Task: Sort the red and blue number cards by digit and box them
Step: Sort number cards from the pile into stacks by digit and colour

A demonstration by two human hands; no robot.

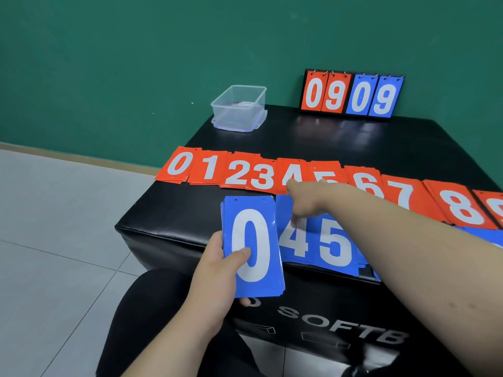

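While a black block is crossed by a row of red cards, blue cards — 4 and 5 — are laid nearer, a clear tub beyond. A blue stack is gripped by the left hand; whether anything is held by the right hand — seemingly touching the 4 — cannot be told.

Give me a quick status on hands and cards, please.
Left hand grips blue stack, 0 on top. Right hand over blue 4 pile, grip unclear. Clear box looks empty.
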